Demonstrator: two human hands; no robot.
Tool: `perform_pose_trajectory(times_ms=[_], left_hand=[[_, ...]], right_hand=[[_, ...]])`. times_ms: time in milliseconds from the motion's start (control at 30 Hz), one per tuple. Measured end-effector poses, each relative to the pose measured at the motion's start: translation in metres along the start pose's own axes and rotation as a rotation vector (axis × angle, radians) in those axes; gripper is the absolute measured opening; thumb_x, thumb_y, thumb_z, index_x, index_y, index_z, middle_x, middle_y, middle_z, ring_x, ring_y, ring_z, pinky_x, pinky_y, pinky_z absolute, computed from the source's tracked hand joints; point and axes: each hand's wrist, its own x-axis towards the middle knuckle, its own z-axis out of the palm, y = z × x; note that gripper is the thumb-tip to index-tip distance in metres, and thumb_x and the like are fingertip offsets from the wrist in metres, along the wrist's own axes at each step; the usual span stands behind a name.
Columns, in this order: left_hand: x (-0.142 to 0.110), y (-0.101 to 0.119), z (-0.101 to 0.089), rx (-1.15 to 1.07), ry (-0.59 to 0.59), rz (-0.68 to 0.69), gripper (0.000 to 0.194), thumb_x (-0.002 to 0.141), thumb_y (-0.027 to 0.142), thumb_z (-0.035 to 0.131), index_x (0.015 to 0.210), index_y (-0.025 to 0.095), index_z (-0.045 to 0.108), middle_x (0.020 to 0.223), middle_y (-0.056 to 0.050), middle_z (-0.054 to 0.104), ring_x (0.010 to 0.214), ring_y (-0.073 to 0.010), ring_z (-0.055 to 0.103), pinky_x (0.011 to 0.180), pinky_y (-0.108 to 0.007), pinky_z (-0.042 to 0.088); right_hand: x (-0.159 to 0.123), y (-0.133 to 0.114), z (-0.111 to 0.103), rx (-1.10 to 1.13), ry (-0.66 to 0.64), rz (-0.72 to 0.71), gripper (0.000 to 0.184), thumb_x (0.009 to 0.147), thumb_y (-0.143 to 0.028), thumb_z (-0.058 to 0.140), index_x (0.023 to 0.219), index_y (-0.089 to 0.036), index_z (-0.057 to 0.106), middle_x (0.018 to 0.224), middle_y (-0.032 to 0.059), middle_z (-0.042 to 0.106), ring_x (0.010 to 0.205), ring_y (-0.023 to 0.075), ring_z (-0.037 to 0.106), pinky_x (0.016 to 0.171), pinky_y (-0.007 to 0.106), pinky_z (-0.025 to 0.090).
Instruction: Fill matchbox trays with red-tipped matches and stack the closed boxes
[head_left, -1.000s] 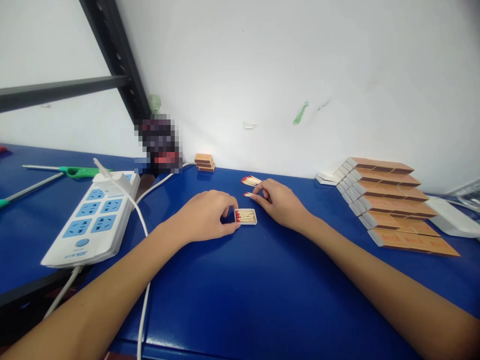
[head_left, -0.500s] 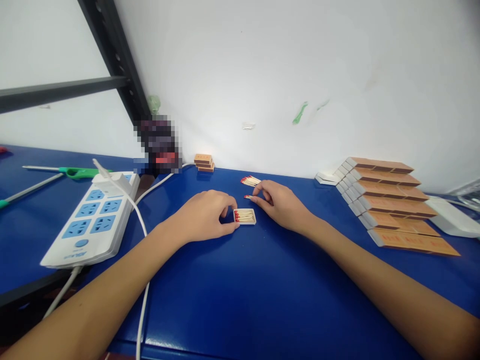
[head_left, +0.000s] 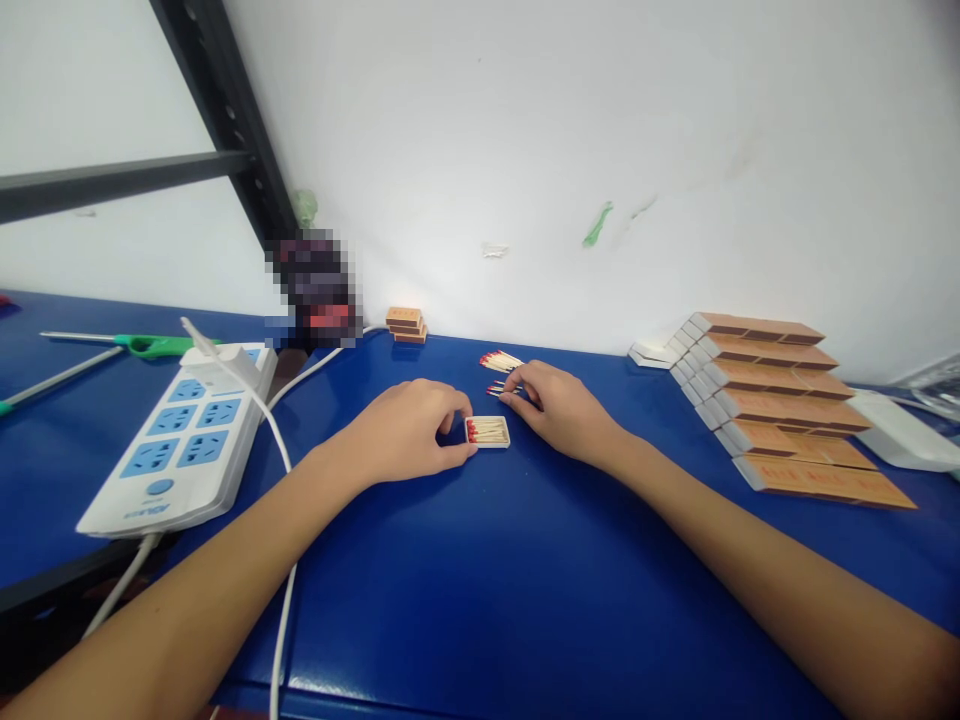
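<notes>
A small white matchbox tray [head_left: 504,444] lies on the blue tabletop with several red-tipped matches [head_left: 489,431] inside. My left hand [head_left: 409,430] grips its left end between thumb and forefinger. Just beyond the tray, my right hand [head_left: 551,405] pinches at the tail ends of a few loose matches [head_left: 496,389], their red heads pointing left. The fingertips hide part of these matches. Behind them lies a larger pile of loose matches [head_left: 499,359], heads also to the left.
Stacked orange matchboxes [head_left: 795,410] rise in steps on the right, beside a white empty tray [head_left: 651,355]. A small matchbox stack [head_left: 406,325] sits near the wall. To the left are a power strip [head_left: 180,440], its white cable [head_left: 283,590] and a green-handled lighter [head_left: 154,346].
The few matches at my right fingertips are now spread further apart. My left hand stays on the tray. The whole view has shifted very slightly.
</notes>
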Motion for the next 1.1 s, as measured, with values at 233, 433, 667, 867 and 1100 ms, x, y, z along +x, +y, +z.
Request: perform_pose_trajectory(times_ms=[233,433,667,867,1100], left_hand=[[0.000,0.001,-0.001,-0.002,-0.007,-0.005,0.022,0.087,0.039,0.073,0.099,0.022,0.076,0.081,-0.001,0.069,0.069,-0.0165,0.058,0.060,-0.030,0.038],[0.000,0.001,-0.001,0.001,-0.010,-0.013,0.022,0.086,0.038,0.073,0.100,0.021,0.076,0.081,0.000,0.068,0.069,-0.0164,0.057,0.060,-0.031,0.038],[0.000,0.000,-0.001,0.020,0.000,-0.032,0.021,0.085,0.036,0.072,0.100,0.021,0.076,0.081,0.000,0.068,0.070,-0.0164,0.059,0.061,-0.030,0.037],[0.001,-0.001,0.000,0.022,0.009,-0.026,0.022,0.085,0.037,0.073,0.100,0.021,0.076,0.081,0.000,0.069,0.070,-0.0163,0.058,0.061,-0.031,0.037],[0.001,-0.001,0.000,0.021,0.011,-0.035,0.022,0.085,0.036,0.072,0.100,0.021,0.076,0.081,0.000,0.069,0.069,-0.0160,0.058,0.060,-0.030,0.037]], right_hand=[[0.001,0.000,0.000,-0.004,-0.007,-0.002,0.013,0.102,-0.033,0.061,0.098,-0.021,0.065,0.089,0.0026,0.063,0.073,0.0174,0.053,0.068,0.031,0.037],[0.001,-0.001,0.000,0.000,-0.020,0.011,0.015,0.102,-0.030,0.060,0.091,-0.020,0.062,0.089,0.0035,0.064,0.073,0.0172,0.054,0.068,0.031,0.036],[-0.003,-0.006,-0.004,-0.021,-0.045,0.007,0.010,0.103,-0.031,0.061,0.103,-0.021,0.064,0.102,0.0057,0.068,0.080,0.0189,0.060,0.071,0.031,0.040],[-0.002,-0.001,-0.007,-0.042,-0.130,0.040,0.007,0.104,-0.024,0.059,0.100,-0.022,0.064,0.104,0.0057,0.069,0.086,0.0201,0.063,0.075,0.032,0.044],[-0.003,-0.010,-0.013,-0.016,-0.108,0.006,0.010,0.105,-0.026,0.056,0.099,-0.021,0.062,0.105,0.0065,0.068,0.086,0.0199,0.063,0.076,0.032,0.045]])
